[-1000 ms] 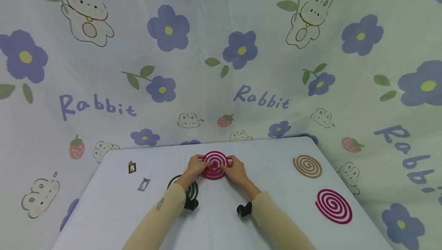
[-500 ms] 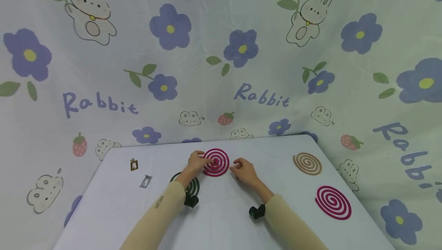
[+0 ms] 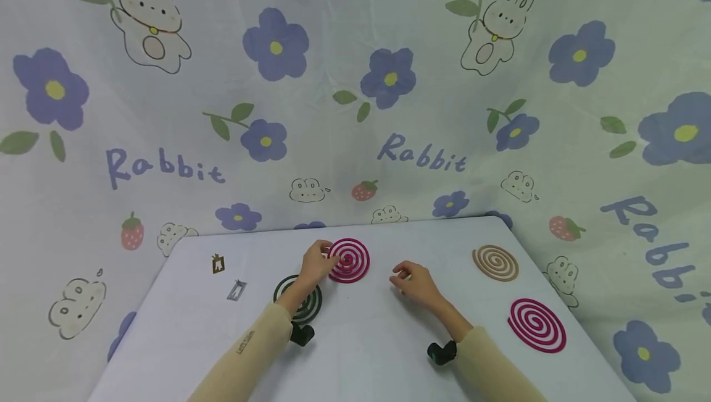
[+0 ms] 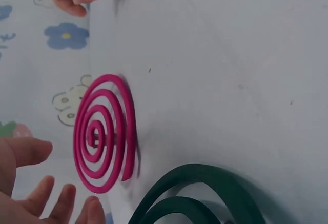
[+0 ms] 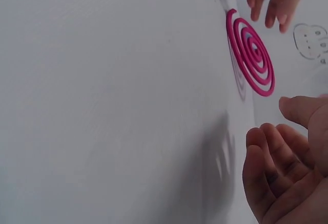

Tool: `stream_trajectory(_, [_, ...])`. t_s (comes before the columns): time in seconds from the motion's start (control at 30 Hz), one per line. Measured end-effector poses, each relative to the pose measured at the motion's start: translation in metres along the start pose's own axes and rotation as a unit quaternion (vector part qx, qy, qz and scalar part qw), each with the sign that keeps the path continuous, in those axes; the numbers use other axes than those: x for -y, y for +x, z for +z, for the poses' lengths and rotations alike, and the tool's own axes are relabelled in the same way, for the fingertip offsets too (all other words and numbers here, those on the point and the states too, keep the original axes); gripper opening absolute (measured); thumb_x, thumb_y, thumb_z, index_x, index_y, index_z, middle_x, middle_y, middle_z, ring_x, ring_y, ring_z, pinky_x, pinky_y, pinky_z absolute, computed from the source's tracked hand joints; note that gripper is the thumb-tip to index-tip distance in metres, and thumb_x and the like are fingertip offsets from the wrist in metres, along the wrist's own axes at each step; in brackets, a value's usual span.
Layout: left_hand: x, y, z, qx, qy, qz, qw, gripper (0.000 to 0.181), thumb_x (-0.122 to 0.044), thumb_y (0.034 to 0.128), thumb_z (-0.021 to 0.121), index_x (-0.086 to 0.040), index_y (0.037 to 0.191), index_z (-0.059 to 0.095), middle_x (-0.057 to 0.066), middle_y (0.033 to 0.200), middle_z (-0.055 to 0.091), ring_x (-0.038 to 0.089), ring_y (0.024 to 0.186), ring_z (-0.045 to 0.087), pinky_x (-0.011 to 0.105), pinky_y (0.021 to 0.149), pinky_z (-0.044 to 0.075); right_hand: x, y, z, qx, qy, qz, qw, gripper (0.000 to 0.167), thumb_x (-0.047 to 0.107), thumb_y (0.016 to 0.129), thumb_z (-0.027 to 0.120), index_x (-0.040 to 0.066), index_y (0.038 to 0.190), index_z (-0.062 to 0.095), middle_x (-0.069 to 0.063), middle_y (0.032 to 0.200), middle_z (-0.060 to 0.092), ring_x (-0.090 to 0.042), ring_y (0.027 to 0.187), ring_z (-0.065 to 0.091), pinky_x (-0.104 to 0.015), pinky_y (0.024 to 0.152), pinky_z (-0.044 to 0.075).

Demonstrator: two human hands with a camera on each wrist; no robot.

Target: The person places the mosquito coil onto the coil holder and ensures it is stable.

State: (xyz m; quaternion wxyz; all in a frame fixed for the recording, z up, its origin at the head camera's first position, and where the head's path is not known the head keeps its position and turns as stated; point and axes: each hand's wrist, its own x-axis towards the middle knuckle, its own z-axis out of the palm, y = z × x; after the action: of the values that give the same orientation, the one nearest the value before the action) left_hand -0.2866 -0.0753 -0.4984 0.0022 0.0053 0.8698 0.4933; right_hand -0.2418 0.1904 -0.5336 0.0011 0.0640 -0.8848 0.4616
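Note:
A pink mosquito coil [image 3: 350,260] lies level near the back middle of the table. It is raised off the cloth, and a small dark piece shows at its centre. My left hand [image 3: 315,266] is at the coil's left edge; in the left wrist view its thumb and fingers [image 4: 62,203] are spread and apart from the coil. To the right, my right hand [image 3: 416,284] hovers with loosely bent fingers and holds nothing. Under my left forearm is a dark green mosquito coil [image 3: 314,306], partly hidden by the arm.
At the left lie a gold-coloured metal coil stand [image 3: 218,264] and a silver one [image 3: 237,290]. On the right side are a tan coil [image 3: 496,263] and another pink coil [image 3: 537,325]. A patterned curtain [image 3: 333,142] hangs behind the white-covered table [image 3: 361,352].
Both hands were on the middle pink coil. The right hand has let go and moved right, toward the front. The left hand has drawn slightly off the coil, which stays in place.

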Motion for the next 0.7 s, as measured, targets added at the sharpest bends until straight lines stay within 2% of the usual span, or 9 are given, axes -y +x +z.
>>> stream_trajectory(0.2, [-0.001, -0.014, -0.003, -0.001, 0.000, 0.050, 0.9987, 0.032, -0.008, 0.0898, 0.068, 0.002, 0.119, 0.060, 0.015, 0.111, 0.060, 0.031, 0.102, 0.057, 0.042, 0.086, 0.051, -0.005, -0.013, -0.014, -0.010, -0.004, -0.006, 0.9999, 0.020, 0.015, 0.089, 0.072, 0.004, 0.104, 0.066, -0.001, 0.081, 0.062, -0.014, 0.059, 0.058, -0.028, 0.050, 0.050])
stream_trajectory(0.33, [0.000, -0.025, -0.007, 0.009, -0.008, 0.070, 0.9975, 0.026, -0.008, 0.0911, 0.067, 0.002, 0.115, 0.062, 0.011, 0.105, 0.061, 0.028, 0.097, 0.060, 0.039, 0.082, 0.053, -0.011, -0.022, -0.023, -0.022, -0.009, -0.005, 0.9997, 0.019, 0.013, 0.088, 0.073, 0.004, 0.104, 0.066, 0.000, 0.080, 0.061, -0.014, 0.057, 0.057, -0.027, 0.049, 0.049])
stream_trajectory(0.43, [0.001, -0.034, -0.011, 0.018, -0.014, 0.073, 0.9970, 0.024, -0.009, 0.0918, 0.066, 0.002, 0.114, 0.062, 0.009, 0.101, 0.062, 0.024, 0.094, 0.061, 0.035, 0.078, 0.054, -0.018, -0.028, -0.031, -0.026, -0.012, -0.004, 0.9996, 0.019, 0.013, 0.087, 0.073, 0.004, 0.103, 0.067, 0.000, 0.079, 0.061, -0.014, 0.057, 0.057, -0.027, 0.048, 0.048])
stream_trajectory(0.6, [0.010, -0.046, -0.014, 0.022, -0.005, 0.108, 0.9939, 0.020, -0.007, 0.0922, 0.064, 0.001, 0.110, 0.064, 0.003, 0.094, 0.063, 0.018, 0.088, 0.061, 0.031, 0.077, 0.054, -0.029, -0.039, -0.043, -0.034, -0.020, 0.002, 0.9992, 0.018, 0.014, 0.087, 0.073, 0.004, 0.102, 0.067, 0.001, 0.078, 0.062, -0.013, 0.056, 0.056, -0.026, 0.049, 0.048])
stream_trajectory(0.7, [0.015, -0.054, -0.016, 0.018, 0.000, 0.126, 0.9919, 0.017, -0.006, 0.0914, 0.064, 0.000, 0.107, 0.065, 0.001, 0.091, 0.064, 0.017, 0.087, 0.061, 0.034, 0.079, 0.053, -0.034, -0.044, -0.049, -0.044, -0.021, 0.012, 0.9988, 0.019, 0.015, 0.088, 0.073, 0.004, 0.103, 0.067, 0.001, 0.078, 0.062, -0.013, 0.057, 0.057, -0.026, 0.049, 0.048])
